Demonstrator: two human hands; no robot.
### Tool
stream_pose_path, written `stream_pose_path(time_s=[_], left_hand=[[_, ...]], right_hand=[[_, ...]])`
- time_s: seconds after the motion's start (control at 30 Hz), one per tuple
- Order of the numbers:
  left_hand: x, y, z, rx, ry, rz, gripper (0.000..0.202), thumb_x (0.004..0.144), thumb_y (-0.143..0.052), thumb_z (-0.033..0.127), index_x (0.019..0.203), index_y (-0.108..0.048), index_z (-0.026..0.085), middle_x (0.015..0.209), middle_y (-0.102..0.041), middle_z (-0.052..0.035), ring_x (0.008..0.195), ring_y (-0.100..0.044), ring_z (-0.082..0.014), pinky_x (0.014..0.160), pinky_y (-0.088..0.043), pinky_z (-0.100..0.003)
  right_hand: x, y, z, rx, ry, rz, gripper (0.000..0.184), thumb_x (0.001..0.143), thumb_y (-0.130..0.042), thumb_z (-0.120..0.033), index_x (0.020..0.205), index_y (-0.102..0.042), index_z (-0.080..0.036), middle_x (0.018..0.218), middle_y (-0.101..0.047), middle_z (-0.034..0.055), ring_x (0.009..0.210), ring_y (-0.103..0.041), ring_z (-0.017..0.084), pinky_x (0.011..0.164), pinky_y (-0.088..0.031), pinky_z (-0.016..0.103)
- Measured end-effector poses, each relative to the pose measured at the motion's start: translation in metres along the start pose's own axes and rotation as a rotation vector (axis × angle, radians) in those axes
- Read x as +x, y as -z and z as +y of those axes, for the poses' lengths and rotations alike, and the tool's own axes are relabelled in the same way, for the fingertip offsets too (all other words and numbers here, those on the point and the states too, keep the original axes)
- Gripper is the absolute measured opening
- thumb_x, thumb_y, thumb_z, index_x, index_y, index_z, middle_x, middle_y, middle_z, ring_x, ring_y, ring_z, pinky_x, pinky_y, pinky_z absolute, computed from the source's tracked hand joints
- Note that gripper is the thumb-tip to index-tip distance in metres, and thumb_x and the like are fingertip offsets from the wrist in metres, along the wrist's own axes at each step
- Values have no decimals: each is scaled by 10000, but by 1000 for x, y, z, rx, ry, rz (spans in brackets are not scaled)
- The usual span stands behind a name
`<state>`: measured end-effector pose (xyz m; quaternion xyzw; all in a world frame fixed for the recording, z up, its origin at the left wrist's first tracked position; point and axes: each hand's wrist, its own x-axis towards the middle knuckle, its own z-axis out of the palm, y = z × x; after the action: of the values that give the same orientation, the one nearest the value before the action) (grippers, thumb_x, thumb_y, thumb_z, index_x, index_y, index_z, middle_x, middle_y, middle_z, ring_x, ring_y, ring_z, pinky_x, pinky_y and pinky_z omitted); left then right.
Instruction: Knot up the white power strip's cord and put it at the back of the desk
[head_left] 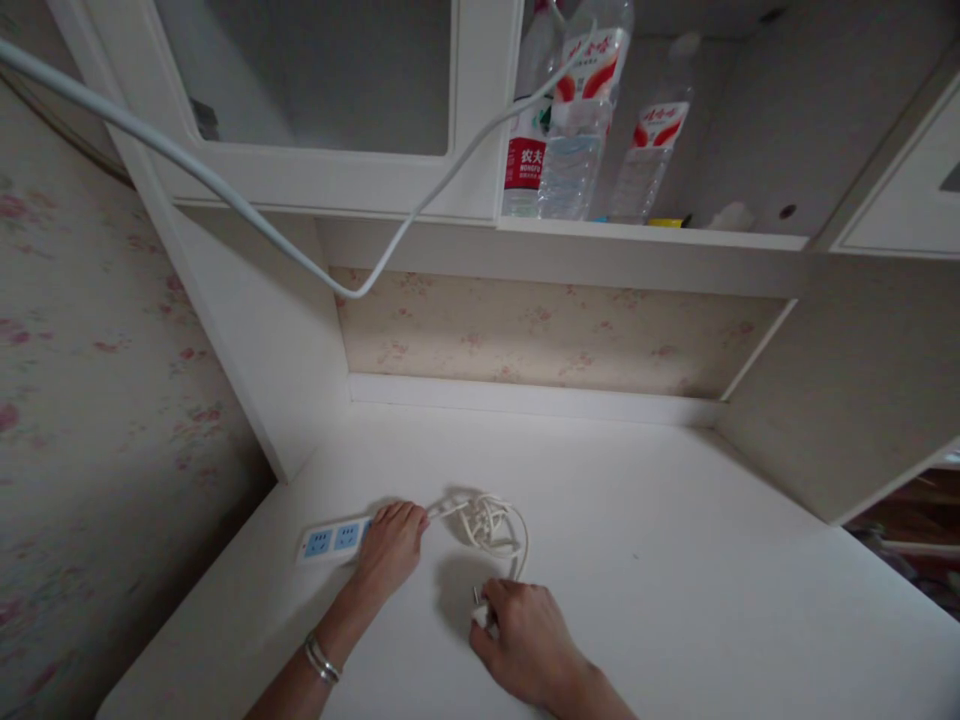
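A white power strip (327, 543) with blue socket panels lies on the white desk, left of centre. My left hand (391, 543) is closed over its right end and covers part of the sockets. From that end a white cord (491, 525) runs to the right into a loose, tangled coil resting on the desktop. The cord's plug (484, 612) is gripped between the thumb and fingers of my right hand (525, 635), its metal prongs showing at the left. My right hand is just in front of the coil.
Above the desk (675, 580), a shelf (645, 238) holds several plastic bottles (577, 140). Another white cable (247, 205) hangs across the upper left, in front of the cabinet door (322, 175). Side panels border the desk, with floral wallpaper (90, 400) at the left.
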<state>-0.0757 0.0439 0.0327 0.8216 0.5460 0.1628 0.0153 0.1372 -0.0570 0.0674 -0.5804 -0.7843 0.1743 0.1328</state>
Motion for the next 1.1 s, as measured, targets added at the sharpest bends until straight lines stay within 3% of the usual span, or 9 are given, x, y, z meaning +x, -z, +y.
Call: stream_pose_path(time_s=[0.17,0.3,0.43,0.57,0.7,0.83,0.93,1.0,1.1], left_hand=[[3,9,11,-76,67,5,211,927,-387,201,910,-597,204,939,-652,-60,952,-568,-211,842,-358,-328],[7,12,16,-141,103,-36,155,872,-458,174,902,-606,206,941,-664,-55,975,-574,-212,844,-363,-315],[7,14,21,-167,147,-34,209,890,-405,169,919,-611,190,961,-669,-73,988,-579,-218,866,-362,-333],[1,19,25,-232,144,-9,302,950,-300,225,1068,-577,211,1006,-666,-61,986,-580,-203,869,-364,-334],[-4,17,30,-212,106,3,340,904,-459,404,1181,-524,218,1037,-659,-74,1015,-563,-239,888,-350,-356],[-4,12,32,-153,112,49,366,898,-475,369,1221,-505,200,1049,-651,-88,1019,-556,-243,898,-338,-365],[-3,9,33,-102,127,74,313,918,-430,321,1186,-536,198,991,-659,-79,985,-561,-243,867,-346,-369],[-3,8,34,-62,119,96,304,916,-432,290,1178,-553,196,983,-660,-75,998,-551,-247,873,-342,-376],[-4,3,34,10,96,106,351,882,-467,209,1222,-553,185,1024,-657,-81,1030,-530,-249,914,-327,-389]], right_hand=[[55,9,-25,512,-93,-190,148,747,-528,-253,715,-651,-177,626,-662,10,480,-564,112,451,-372,195],[96,21,-32,695,-234,-272,213,758,-548,-292,631,-660,-162,521,-595,-21,345,-428,69,340,-311,182],[122,30,-36,928,-363,-287,239,760,-617,-293,586,-631,-131,531,-597,7,397,-481,73,356,-363,165],[137,32,-29,1021,-427,-299,235,837,-555,-257,648,-605,-127,581,-615,19,454,-527,61,441,-436,140],[147,28,-17,1011,-433,-284,316,900,-483,-288,641,-568,-128,581,-607,21,424,-495,50,430,-423,132],[148,22,-12,915,-360,-251,276,902,-481,-273,713,-607,-117,619,-624,17,416,-474,48,431,-394,145],[138,20,-15,798,-277,-178,145,864,-516,-210,854,-631,-123,744,-668,33,538,-560,80,547,-436,182],[124,19,-18,720,-227,-108,173,830,-550,-183,985,-614,-141,843,-683,44,691,-612,123,663,-445,221],[97,18,-25,377,3,-39,215,832,-531,-191,1040,-587,-181,966,-683,59,906,-608,184,834,-395,301]])
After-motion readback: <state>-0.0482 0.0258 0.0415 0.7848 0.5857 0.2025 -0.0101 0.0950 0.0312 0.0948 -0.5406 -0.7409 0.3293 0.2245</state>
